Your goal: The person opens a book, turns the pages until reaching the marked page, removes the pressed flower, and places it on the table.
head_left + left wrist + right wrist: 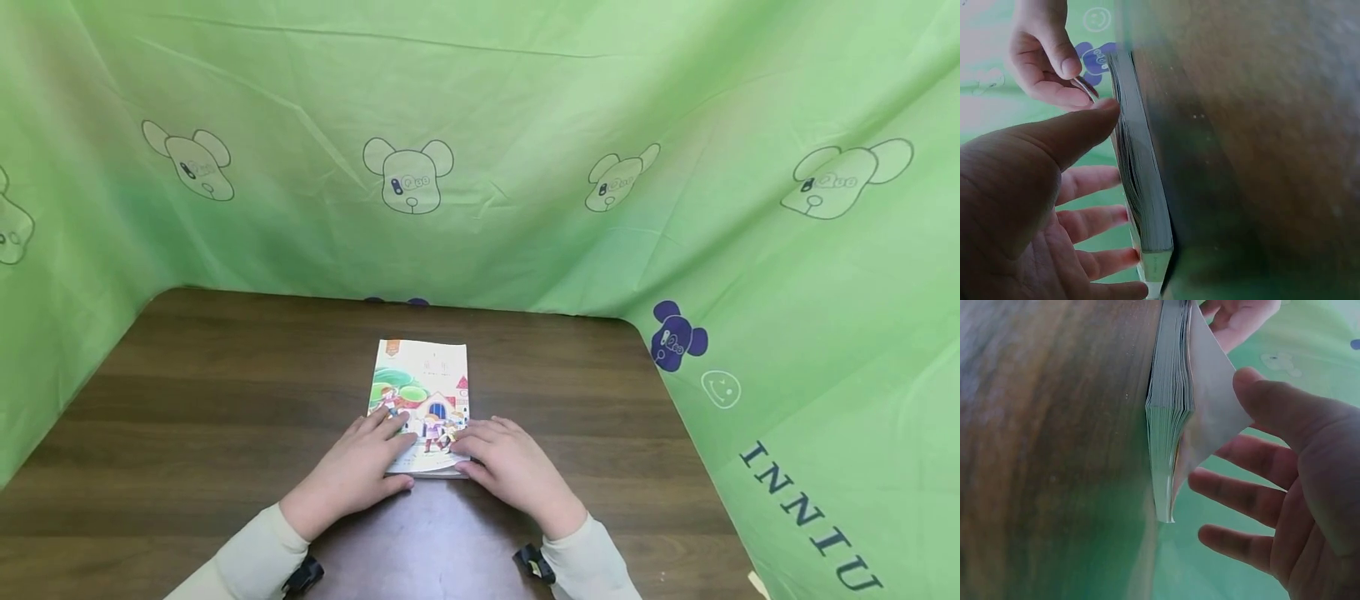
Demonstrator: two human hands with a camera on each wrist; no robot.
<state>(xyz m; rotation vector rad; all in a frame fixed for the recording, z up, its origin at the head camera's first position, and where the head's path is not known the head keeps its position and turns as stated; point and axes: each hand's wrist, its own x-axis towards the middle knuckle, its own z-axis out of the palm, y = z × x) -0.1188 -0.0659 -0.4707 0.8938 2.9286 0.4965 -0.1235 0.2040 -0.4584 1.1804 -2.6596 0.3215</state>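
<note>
A thick paperback book (426, 360) with an illustrated cover of children and houses lies face up on the wooden table. From its left side my left hand (351, 468) rests fingertips on the cover, thumb at the near edge. In the left wrist view, those fingers are extended along the spine. My right hand (517, 468) is at the lower right corner, pinching the front cover between thumb and index finger. This corner of the cover (1215, 394) is bent up off the page block (1169, 381) in the right wrist view, while the other fingers stay spread.
The brown wooden table (225, 392) extends around the book. Green cloth (517, 258) printed with bear heads hangs along its back and both sides. Dark straps (534, 563) sit at the wrists, beside pale sleeves. A small pale object (758, 584) shows at the lower right edge.
</note>
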